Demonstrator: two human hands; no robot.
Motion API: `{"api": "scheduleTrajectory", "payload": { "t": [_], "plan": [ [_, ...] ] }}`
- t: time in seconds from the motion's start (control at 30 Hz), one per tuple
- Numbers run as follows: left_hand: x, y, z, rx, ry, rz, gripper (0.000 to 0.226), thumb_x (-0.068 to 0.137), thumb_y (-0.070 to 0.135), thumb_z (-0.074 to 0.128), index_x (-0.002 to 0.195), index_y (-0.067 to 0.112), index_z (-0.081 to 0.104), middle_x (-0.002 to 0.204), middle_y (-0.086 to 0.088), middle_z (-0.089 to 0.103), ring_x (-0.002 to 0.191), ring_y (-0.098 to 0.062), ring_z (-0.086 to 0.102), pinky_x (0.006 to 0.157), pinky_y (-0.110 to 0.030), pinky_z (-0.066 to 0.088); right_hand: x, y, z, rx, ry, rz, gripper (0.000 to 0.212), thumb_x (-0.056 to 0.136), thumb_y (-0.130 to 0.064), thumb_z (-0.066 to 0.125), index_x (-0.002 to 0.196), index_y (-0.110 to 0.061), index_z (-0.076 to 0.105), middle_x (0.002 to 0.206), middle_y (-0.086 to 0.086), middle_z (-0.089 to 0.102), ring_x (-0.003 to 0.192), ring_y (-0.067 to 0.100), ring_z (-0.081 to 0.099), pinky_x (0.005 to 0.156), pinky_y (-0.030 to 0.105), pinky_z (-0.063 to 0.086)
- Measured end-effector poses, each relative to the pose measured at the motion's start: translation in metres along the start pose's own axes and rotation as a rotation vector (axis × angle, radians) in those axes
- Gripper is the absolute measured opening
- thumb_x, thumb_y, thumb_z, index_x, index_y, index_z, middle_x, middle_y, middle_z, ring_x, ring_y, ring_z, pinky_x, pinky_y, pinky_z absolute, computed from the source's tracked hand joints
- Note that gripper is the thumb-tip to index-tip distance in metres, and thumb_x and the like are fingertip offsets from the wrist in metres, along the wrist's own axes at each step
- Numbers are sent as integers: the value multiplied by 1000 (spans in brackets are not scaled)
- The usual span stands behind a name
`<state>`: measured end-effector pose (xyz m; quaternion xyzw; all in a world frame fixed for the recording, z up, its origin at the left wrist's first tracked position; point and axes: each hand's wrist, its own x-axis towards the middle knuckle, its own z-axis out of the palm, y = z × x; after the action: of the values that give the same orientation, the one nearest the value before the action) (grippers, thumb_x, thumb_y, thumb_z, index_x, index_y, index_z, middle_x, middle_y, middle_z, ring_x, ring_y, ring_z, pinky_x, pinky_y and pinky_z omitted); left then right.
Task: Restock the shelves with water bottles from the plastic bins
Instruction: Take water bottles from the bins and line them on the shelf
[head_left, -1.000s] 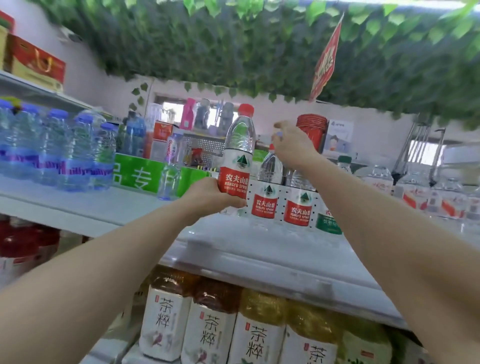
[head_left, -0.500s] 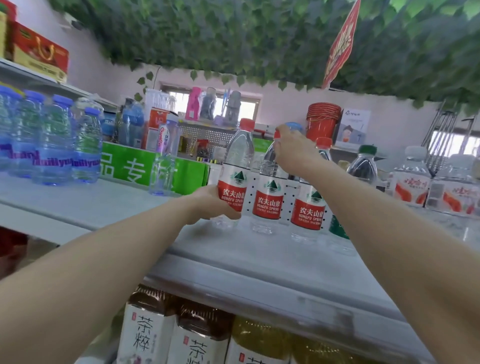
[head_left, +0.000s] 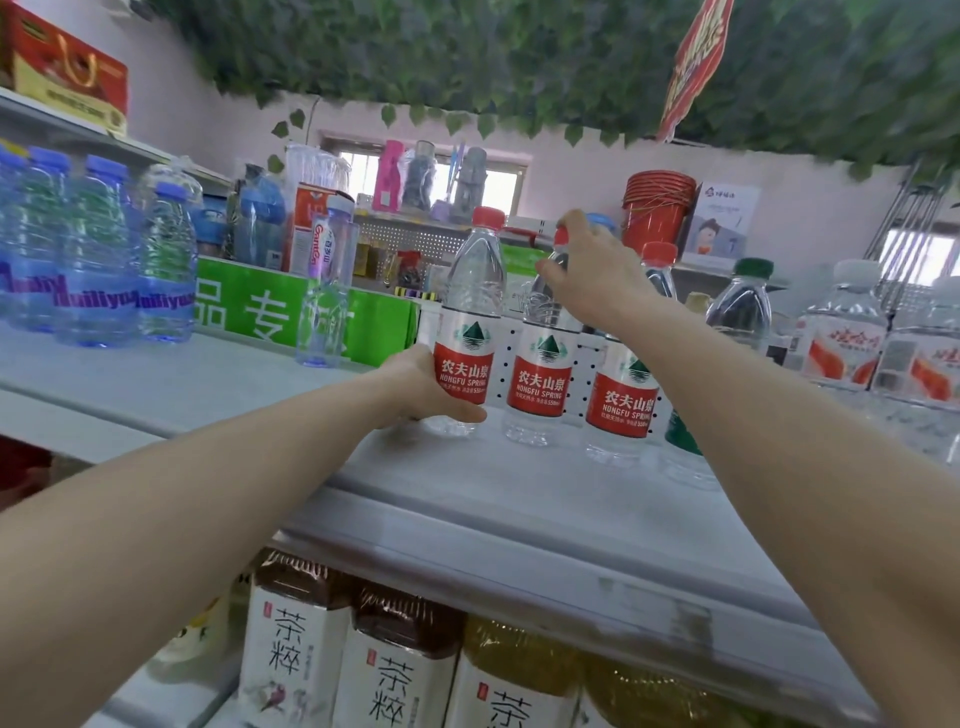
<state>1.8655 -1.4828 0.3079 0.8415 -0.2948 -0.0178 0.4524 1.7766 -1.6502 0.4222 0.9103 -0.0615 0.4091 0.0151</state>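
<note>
Your left hand grips red-label water bottle low on label, bottle upright on shelf near back edge; your right hand pinches cap of second bottle just beside; third bottle next in row.

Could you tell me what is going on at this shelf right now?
A person is stocking red-label water bottles on the white shelf. The left hand grips the leftmost bottle by its lower body, its base at the shelf surface. The right hand holds the top of the second bottle. A third bottle stands beside them, untouched.
</note>
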Motion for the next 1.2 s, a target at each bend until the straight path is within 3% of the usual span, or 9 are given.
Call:
{"api": "scheduleTrajectory", "payload": {
  "t": [0.33,0.5,0.7,0.97,1.03,1.2],
  "plan": [
    [1,8,-11,70,-19,12,69,63,22,89,121,20,52,111,-1,65,99,-22,64,88,-41,56,0,-2,1,-22,-14,17,48,100,-35,49,140,-15,32,133,20,47,113,40,55,87,43,45],
    [-2,10,-6,92,8,31,60,70,26,85,117,21,50,107,0,63,84,-17,62,71,-30,57,1,-5,2,-19,-33,34,49,100,-35,48,141,-14,31,136,20,44,115,40,54,90,45,46],
    [-5,11,-3,136,56,16,66,66,32,87,119,20,51,109,-1,63,91,-21,66,81,-39,58,-1,-6,0,-29,-44,41,49,101,-36,47,141,-15,30,142,20,40,116,42,55,90,46,47],
    [-23,17,-12,166,56,-19,59,73,32,82,120,14,53,109,-2,64,97,-21,63,87,-38,55,-12,-11,-7,-30,-58,58,52,101,-35,47,144,-17,25,134,21,47,108,41,58,85,45,47],
    [-35,21,-18,197,76,15,58,78,31,79,124,13,50,112,-1,62,99,-20,61,88,-35,53,-23,-15,-15,-25,-39,49,57,100,-31,50,148,-19,22,138,22,44,107,39,59,83,44,49],
    [-86,27,-26,412,209,266,57,84,33,72,132,15,46,120,-4,62,105,-23,59,89,-37,48,-81,-31,-42,-159,-15,-61,56,99,-28,53,148,-17,27,138,18,45,118,35,53,95,45,47]
  ]
}}
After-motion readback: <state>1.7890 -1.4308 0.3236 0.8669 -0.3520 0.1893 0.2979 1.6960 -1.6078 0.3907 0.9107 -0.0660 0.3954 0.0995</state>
